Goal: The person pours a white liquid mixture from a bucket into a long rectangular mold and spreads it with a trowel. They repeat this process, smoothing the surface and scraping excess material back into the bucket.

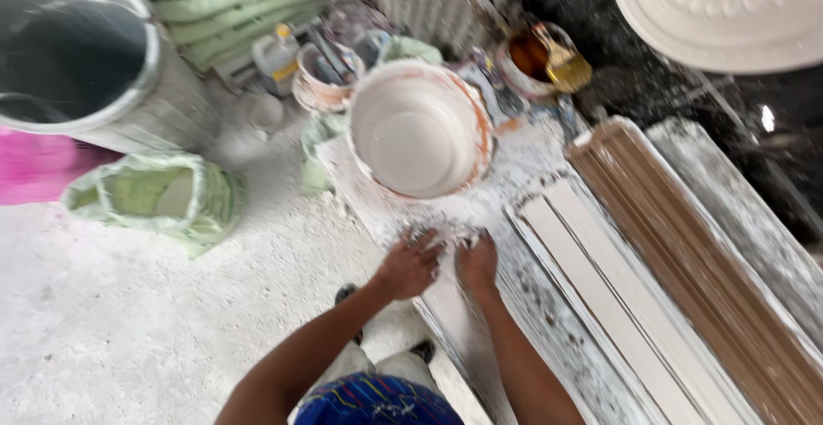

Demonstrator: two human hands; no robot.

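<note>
- I've got both hands down on the plaster-covered board (454,305), side by side and nearly touching.
- My left hand (410,264) lies palm down, fingers slightly spread and dusted white, clamped on nothing.
- My right hand (477,262) sits just beside it, fingers curled down into the white crumbs; blur stops me telling whether they pinch anything.
- Just beyond my fingertips stands the white bowl (418,127), orange-rimmed, on the same board.
- To my right run the long white moulding strips (600,296) and a brown grooved mould (703,271).
- At left, an open green sack (159,198) sits on the dusty floor (129,322), below a big grey drum (77,48).
</note>
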